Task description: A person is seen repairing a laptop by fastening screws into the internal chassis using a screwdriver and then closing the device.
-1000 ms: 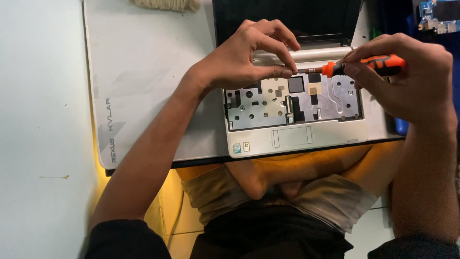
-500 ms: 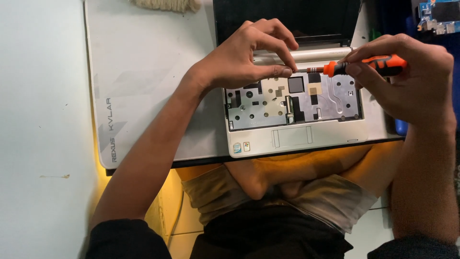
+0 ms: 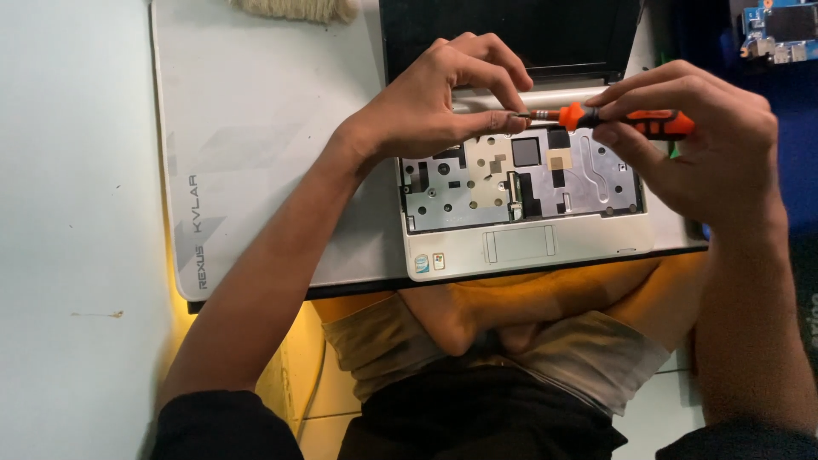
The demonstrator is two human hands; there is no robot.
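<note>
Head view looks straight down on a small laptop (image 3: 520, 243) lying open at the near edge of a pale desk mat (image 3: 256, 153), with its keyboard removed so that the bare metal plate (image 3: 520, 183) under it shows, grey and cream, dotted with holes and cut-outs. Its white palm rest and touchpad (image 3: 518, 244) face the person; its dark screen (image 3: 511, 34) lies back at the far side.

Across the top of the plate lies an orange-and-black screwdriver (image 3: 626, 119), nearly level, its thin metal shaft pointing to the left. The right hand (image 3: 707, 145) pinches the handle between thumb and curled fingers, closed firmly on it. The left hand (image 3: 443, 106) arches over the laptop's hinge bar, thumb and forefinger pressed together at the screwdriver's tip; whether they pinch a screw or only the tip is too small to tell.

Both forearms come in from the near side, in black sleeves at the bottom edge. Below the desk edge are the person's folded legs in tan shorts (image 3: 503, 358).

Farther out, a tuft of cream-coloured fibres (image 3: 294, 8) rests at the mat's far edge, and a blue circuit board (image 3: 780, 30) sits at the upper right on a dark surface. Left of the mat is the plain pale tabletop (image 3: 77, 213).
</note>
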